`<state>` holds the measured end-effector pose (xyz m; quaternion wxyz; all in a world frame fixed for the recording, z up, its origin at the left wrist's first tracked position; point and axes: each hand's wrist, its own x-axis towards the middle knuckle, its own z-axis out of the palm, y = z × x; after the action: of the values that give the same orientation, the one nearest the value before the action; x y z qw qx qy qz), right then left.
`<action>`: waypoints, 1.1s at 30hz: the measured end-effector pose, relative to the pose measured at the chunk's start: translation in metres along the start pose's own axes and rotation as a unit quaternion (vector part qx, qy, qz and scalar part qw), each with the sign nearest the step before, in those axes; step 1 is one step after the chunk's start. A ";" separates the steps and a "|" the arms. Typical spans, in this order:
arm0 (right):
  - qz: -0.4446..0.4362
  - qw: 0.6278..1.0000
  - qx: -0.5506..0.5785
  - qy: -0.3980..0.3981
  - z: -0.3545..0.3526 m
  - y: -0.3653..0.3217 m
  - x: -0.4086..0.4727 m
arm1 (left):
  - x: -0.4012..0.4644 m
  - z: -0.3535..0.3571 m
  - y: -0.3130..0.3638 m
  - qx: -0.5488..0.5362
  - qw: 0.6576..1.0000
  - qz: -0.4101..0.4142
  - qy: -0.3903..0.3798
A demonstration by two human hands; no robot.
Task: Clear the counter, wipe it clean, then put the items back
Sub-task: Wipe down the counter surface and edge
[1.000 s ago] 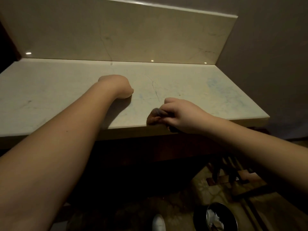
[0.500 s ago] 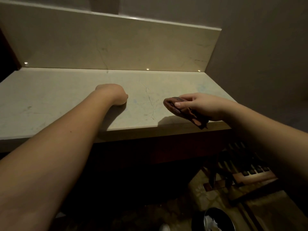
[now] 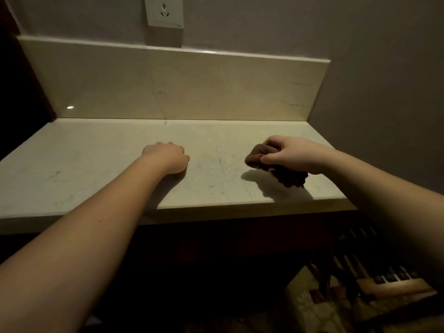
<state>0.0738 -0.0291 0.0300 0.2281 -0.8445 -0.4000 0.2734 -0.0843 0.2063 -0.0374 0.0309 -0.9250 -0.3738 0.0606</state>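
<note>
Right hand [image 3: 292,155] with dark brown cloth [image 3: 286,173], moved from counter [image 3: 96,164] front edge toward right end within last second; cloth lifted clear, shadow beneath it on counter (wiping pass judged done or pausing, put-back step next). Right fingers [image 3: 269,159] pinch bunched cloth. Left hand [image 3: 168,157] unmoved, resting mid-counter, fingers curled under, holding nothing visible. Counter pale veined stone; matching backsplash [image 3: 168,87] behind it, wall socket [image 3: 164,10] above that; slatted wooden rack [image 3: 384,282] on floor below counter's right end
</note>
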 end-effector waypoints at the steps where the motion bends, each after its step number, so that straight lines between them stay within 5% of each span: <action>1: -0.018 1.000 -0.019 0.007 -0.002 -0.001 0.005 | 0.000 0.000 0.001 -0.002 1.000 -0.002 0.003; 4: -0.096 0.986 -0.122 0.059 0.001 -0.005 0.021 | -0.001 0.003 0.002 -0.002 1.000 -0.005 0.016; 8: -0.204 0.901 -0.355 0.145 0.001 -0.007 0.045 | 0.001 0.003 0.003 -0.003 1.000 -0.016 0.008; 12: -0.259 0.838 -0.465 0.121 0.009 -0.003 0.063 | 0.004 0.001 0.003 -0.009 1.000 -0.020 -0.002; 19: -0.259 0.920 -0.293 -0.013 0.011 0.014 0.063 | 0.006 0.001 0.005 -0.020 0.999 -0.039 -0.014; 22: -0.241 0.947 -0.211 0.002 0.015 0.022 0.063 | 0.008 0.002 0.008 -0.034 0.998 -0.045 -0.027; 29: -0.159 0.976 -0.151 0.018 0.017 0.015 0.078 | 0.008 0.003 0.022 -0.081 0.993 -0.082 -0.006; 33: -0.210 0.954 -0.212 0.022 0.020 0.013 0.078 | 0.007 0.000 0.035 -0.105 0.992 -0.066 0.029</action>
<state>0.1090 0.0289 -0.0148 0.1045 -0.7761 -0.6122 0.1095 -0.0552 0.1861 -0.0413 -0.0521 -0.8979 -0.4370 -0.0078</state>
